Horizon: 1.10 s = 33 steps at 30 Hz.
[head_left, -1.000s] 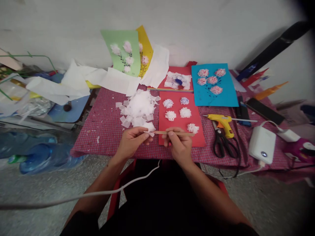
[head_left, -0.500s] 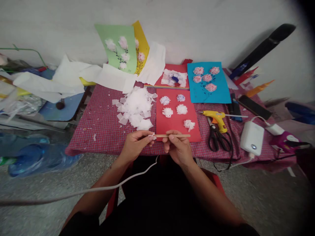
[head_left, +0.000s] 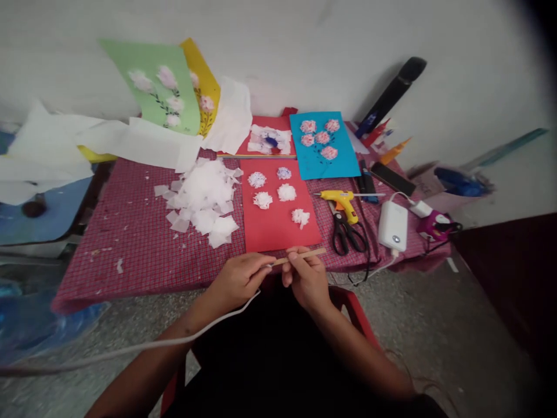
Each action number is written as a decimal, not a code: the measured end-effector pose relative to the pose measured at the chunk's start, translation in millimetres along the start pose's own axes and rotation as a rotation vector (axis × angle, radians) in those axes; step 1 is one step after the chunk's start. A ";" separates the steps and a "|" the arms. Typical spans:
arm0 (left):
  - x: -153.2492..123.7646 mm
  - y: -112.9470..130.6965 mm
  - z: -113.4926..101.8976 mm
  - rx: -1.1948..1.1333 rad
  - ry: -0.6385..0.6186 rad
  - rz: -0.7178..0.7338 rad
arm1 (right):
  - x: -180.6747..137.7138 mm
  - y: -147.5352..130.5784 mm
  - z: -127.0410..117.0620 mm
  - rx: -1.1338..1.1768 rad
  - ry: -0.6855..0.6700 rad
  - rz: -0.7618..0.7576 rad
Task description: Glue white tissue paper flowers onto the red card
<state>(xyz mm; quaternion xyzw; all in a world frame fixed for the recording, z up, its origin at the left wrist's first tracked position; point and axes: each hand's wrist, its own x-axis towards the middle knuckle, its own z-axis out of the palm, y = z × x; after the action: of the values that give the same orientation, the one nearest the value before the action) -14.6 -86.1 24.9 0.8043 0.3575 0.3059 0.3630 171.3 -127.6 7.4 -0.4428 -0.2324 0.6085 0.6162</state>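
Observation:
My right hand point(head_left: 307, 278) is closed round a flat wooden craft stick point(head_left: 314, 253), which slants slightly up to the right. My left hand point(head_left: 243, 280) pinches a small piece of white tissue paper at the stick's left end; the fingers hide nearly all of it. Both hands are at the table's front edge, just below a red card point(head_left: 278, 232). On that card sit several crumpled paper flowers point(head_left: 286, 193), white or dotted with purple. Left of it lies a heap of white tissue paper squares point(head_left: 202, 188).
Right of the card are a yellow glue gun point(head_left: 342, 202), black scissors point(head_left: 346, 235) and a white power bank point(head_left: 393, 225). A blue card point(head_left: 324, 165) with pink flowers lies behind. Green card point(head_left: 161, 93) leans on the wall. A white cable point(head_left: 195, 335) crosses my left forearm.
The view has swung right, so the table's things appear further left. My left fingers have closed over the tissue paper, which showed more before. The stick now tilts up to the right.

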 end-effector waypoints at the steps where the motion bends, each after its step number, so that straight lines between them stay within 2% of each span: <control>1: 4.5 0.3 1.8 0.013 -0.025 0.019 | -1.8 -2.9 -5.5 0.011 -0.024 -0.006; 5: 25.3 -2.7 10.7 0.057 -0.098 0.055 | -3.7 -10.6 -30.1 -0.075 -0.061 -0.114; 11: 74.1 -13.3 26.5 0.240 -0.220 0.201 | 13.7 -27.0 -46.6 -0.400 0.104 -0.301; 17: 112.8 -25.9 41.3 0.357 -0.157 0.174 | 33.3 -42.5 -46.6 -0.707 0.169 -0.472; 26: 117.3 -33.4 60.2 0.357 -0.137 0.148 | 39.6 -31.2 -63.8 -0.880 0.186 -0.522; 29: 113.9 -34.1 60.4 0.348 -0.094 0.148 | 41.6 -30.6 -66.9 -0.940 0.191 -0.548; 33: 109.1 -33.4 55.6 0.361 -0.029 0.076 | 44.1 -34.4 -66.6 -0.993 0.215 -0.588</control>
<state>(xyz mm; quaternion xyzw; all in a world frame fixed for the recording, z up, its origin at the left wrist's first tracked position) 76.1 -3.4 -7.0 0.8737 0.3704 0.2386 0.2063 251.6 -98.4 -8.6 -0.6546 -0.5387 0.1819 0.4982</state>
